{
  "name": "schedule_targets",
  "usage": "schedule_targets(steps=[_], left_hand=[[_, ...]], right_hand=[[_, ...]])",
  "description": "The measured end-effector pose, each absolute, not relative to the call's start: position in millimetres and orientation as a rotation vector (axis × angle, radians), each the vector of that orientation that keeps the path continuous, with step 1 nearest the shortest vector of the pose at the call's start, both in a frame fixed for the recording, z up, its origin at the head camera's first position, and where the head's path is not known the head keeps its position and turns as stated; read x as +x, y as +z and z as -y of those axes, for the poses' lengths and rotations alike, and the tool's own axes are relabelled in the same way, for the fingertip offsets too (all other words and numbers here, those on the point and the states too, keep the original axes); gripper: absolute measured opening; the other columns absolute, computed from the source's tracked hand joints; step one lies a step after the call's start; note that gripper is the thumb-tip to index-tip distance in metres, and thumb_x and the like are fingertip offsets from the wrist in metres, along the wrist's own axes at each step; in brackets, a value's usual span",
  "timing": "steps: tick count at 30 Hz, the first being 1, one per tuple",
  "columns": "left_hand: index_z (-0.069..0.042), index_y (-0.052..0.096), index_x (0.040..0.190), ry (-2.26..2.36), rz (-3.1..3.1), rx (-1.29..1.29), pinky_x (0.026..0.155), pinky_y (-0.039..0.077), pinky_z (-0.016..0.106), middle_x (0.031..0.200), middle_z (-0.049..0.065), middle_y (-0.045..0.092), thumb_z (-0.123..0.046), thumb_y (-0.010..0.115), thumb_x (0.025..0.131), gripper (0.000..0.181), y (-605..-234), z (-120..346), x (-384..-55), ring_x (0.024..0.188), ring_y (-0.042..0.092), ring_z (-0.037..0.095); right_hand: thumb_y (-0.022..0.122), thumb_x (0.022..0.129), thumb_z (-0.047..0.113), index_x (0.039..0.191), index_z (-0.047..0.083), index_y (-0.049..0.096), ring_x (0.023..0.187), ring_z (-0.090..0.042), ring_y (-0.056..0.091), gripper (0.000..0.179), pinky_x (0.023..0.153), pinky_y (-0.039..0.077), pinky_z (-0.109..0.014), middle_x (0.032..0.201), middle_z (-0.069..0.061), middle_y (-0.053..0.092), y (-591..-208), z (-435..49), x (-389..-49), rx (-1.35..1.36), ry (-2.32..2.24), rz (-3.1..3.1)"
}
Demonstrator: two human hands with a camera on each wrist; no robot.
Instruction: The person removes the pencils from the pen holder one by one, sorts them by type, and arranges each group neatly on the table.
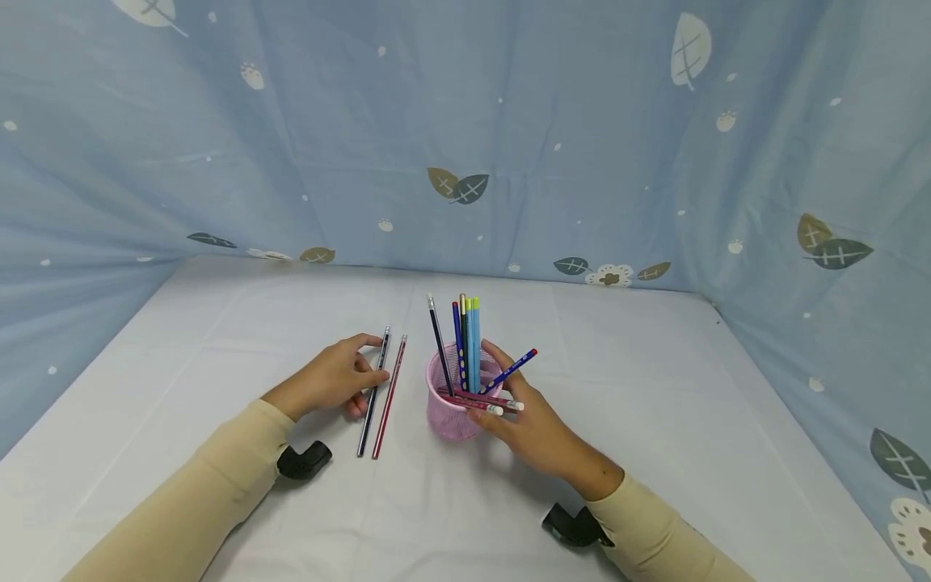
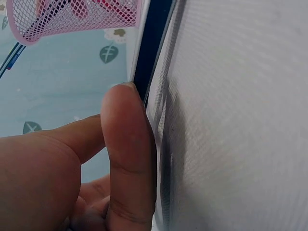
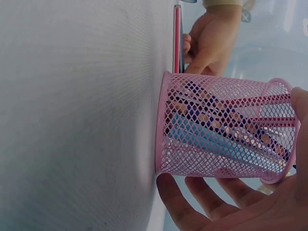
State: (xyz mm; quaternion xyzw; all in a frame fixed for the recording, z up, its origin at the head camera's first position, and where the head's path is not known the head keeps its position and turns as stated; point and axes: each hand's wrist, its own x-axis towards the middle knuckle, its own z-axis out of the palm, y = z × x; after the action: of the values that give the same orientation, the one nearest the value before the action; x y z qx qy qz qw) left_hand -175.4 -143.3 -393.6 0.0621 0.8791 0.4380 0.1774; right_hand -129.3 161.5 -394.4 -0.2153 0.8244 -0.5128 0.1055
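Observation:
A pink mesh pencil cup (image 1: 454,420) stands upright on the table, holding several pencils. My right hand (image 1: 534,424) grips it from the right, thumb at the rim and fingers along the mesh side (image 3: 211,130). Two red pencils (image 1: 476,402) and a blue one (image 1: 512,370) lean out over the rim toward that hand. Left of the cup, my left hand (image 1: 334,376) pinches a dark pencil (image 1: 369,420) lying on the table, its thumb across the shaft. Close beside it lies a red pencil (image 1: 389,400). A fingertip (image 2: 124,103) meets the dark pencil in the left wrist view.
A white cloth covers the table (image 1: 640,380). Behind it and at both sides hangs a blue curtain (image 1: 465,105) with leaf prints. Black wrist-worn devices (image 1: 304,461) sit at both cuffs.

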Motion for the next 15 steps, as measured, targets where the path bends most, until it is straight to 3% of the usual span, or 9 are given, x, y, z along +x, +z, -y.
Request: schedule_targets(steps=[8,15], left_hand=[[-0.009,0.030,0.154,1.247,-2.482,0.166,0.055,0.059,0.036,0.105,0.014,0.063,-0.021,0.067,0.097,0.069,-395.7,142.5,-176.9,0.054,0.067,0.018],[-0.011,0.032,0.153,1.235,-2.512,0.203,0.054,0.059,0.037,0.107,0.016,0.063,-0.020,0.066,0.098,0.065,-396.2,142.6,-176.9,0.053,0.067,0.019]], right_hand=[[0.071,0.094,0.031,0.154,0.051,0.015,0.144,-0.033,0.041,0.085,0.105,0.047,-0.058,0.158,-0.005,0.038,-393.7,-161.8,-129.6,-0.622,-1.508,-2.435],[0.071,0.094,0.028,0.157,0.043,0.015,0.141,-0.036,0.043,0.086,0.104,0.047,-0.060,0.155,-0.011,0.042,-394.2,-162.3,-129.3,-0.669,-1.506,-2.447]])
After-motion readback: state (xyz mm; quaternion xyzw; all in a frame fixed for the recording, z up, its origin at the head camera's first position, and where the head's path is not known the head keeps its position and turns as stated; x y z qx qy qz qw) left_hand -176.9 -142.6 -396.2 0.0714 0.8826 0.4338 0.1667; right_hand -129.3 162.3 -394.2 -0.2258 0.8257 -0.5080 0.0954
